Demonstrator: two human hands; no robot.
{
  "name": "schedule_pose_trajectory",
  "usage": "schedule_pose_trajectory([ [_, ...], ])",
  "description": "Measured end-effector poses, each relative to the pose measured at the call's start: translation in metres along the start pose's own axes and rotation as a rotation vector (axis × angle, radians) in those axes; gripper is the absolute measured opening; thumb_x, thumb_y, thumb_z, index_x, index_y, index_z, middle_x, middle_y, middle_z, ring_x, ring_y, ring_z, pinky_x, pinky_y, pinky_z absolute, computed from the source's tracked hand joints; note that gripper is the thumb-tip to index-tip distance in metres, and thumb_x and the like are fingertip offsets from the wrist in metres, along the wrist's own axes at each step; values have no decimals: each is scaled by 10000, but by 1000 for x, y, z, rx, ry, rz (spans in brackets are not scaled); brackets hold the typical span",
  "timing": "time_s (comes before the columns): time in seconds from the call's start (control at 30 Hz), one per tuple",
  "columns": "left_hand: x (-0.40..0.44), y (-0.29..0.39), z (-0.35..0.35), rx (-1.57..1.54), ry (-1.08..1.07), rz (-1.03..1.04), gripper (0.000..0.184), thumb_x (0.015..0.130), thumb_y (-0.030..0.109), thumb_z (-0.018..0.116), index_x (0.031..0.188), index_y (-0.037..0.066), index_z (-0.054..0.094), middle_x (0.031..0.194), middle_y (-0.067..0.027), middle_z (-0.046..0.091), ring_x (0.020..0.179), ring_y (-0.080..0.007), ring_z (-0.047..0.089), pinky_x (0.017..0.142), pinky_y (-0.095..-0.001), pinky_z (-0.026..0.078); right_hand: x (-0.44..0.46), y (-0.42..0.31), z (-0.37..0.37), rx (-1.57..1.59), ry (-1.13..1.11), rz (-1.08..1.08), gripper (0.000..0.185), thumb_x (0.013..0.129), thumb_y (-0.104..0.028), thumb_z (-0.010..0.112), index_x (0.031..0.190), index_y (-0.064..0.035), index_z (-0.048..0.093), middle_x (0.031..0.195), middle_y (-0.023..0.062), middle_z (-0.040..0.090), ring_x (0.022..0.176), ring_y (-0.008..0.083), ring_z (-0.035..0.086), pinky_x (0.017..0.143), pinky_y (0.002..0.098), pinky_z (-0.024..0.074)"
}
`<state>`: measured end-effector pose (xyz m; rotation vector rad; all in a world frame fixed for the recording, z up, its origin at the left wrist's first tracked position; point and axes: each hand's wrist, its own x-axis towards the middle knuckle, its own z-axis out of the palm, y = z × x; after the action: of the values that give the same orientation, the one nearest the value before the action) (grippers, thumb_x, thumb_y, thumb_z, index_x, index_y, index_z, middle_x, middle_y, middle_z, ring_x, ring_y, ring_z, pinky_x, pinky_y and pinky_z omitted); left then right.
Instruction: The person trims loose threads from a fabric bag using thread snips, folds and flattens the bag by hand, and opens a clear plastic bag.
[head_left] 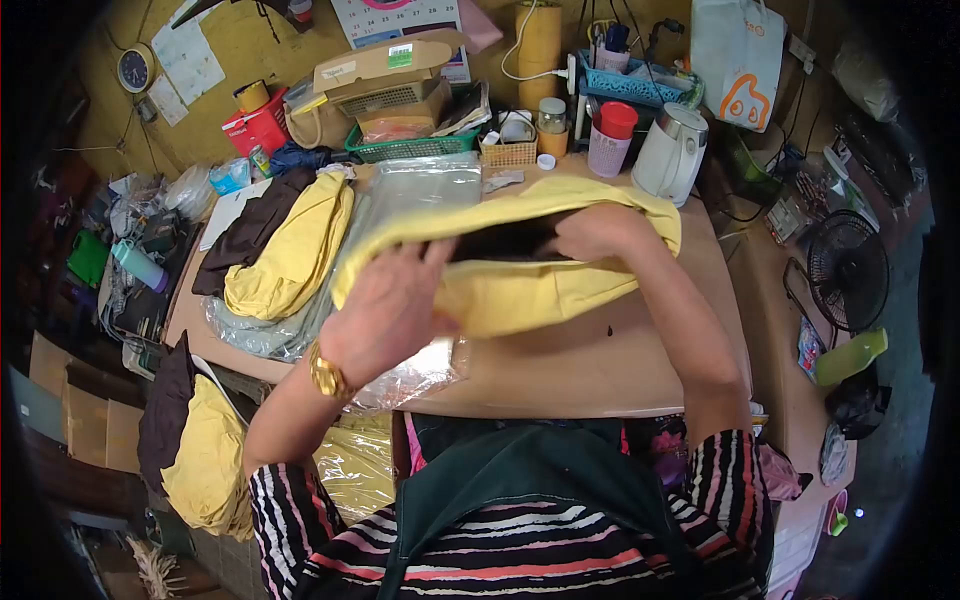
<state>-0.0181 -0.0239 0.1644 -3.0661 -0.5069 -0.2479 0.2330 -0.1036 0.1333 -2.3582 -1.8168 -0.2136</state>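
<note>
A yellow cloth piece (540, 300) with a dark inside is held up over the table, its opening stretched wide. At its left end my left hand (385, 300) grips the edge, fingers bent over the cloth and partly blurred. My right hand (595, 232) reaches into the opening near the right end, its fingers closed on the cloth's edge. Below and behind the cloth lie clear plastic bags (425, 190). To the left, folded yellow cloth (300, 250) and dark brown cloth (250, 225) rest on more plastic.
Behind the tan table (560, 385) edge stand a green basket (415, 148), a pink cup (612, 140) and a white kettle (672, 155). A black fan (847, 270) is at the right. More yellow cloth (205, 455) hangs at the lower left.
</note>
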Motion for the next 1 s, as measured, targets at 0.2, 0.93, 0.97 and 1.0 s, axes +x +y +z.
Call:
schedule_pose_trajectory([
  [0.2, -5, 15, 5, -41, -447, -221, 685, 758, 306, 772, 1301, -5, 492, 1048, -238, 583, 944, -385, 577, 831, -463, 459, 6, -2, -37, 93, -651, 81, 501, 911, -272, 502, 1395, -142, 496, 1456, 147, 444, 1363, 332, 382, 1147, 437, 285],
  [0.93, -5, 15, 193, -417, 26, -164, 178, 825, 45, 517, 967, -45, 577, 872, -263, 631, 826, -434, 609, 732, -513, 482, -111, -95, 185, 343, -203, -316, 509, 888, -363, 591, 1224, 19, 571, 1280, 228, 502, 1225, 352, 456, 1079, 518, 297],
  [0.97, -4, 12, 203, -403, -46, -167, 179, 827, 65, 521, 954, -39, 591, 861, -265, 642, 805, -439, 621, 722, -514, 492, -114, -95, 192, 309, -207, -327, 535, 903, -391, 570, 1253, 13, 559, 1336, 233, 475, 1287, 354, 410, 1121, 537, 237],
  [1.0, -4, 10, 209, -406, -55, -168, 179, 827, 65, 521, 954, -39, 591, 861, -265, 642, 805, -439, 621, 722, -514, 492, -114, -93, 185, 320, -270, -334, 559, 942, -409, 514, 1318, 5, 513, 1412, 220, 426, 1340, 363, 365, 1134, 563, 211],
])
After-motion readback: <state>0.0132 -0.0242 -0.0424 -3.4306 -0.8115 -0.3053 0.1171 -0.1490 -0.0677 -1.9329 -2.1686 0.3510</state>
